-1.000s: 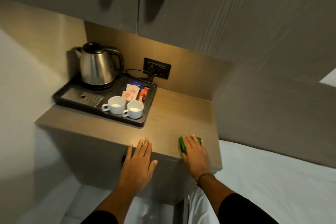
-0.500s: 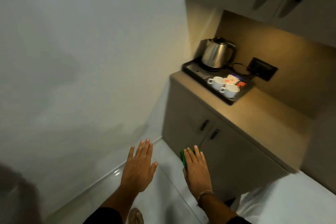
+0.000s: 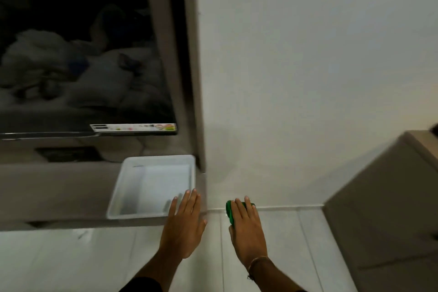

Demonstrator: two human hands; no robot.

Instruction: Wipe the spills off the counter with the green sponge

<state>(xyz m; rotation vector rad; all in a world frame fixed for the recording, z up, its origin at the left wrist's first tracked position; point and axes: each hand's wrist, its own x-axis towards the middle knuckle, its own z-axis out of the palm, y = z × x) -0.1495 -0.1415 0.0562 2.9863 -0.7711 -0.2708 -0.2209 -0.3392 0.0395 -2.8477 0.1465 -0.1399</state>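
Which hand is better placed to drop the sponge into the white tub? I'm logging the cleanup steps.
Right, most likely. The right hand already holds the green sponge under its fingers, a short way right of the white tub. The left hand is nearer the tub but open and empty.

Soft, dim light is falling evenly on the wall [image 3: 308, 66]. The dark screen [image 3: 83, 42] is mirroring the room faintly, and motion blur is smearing the cabinet [image 3: 391, 208] at the right edge.
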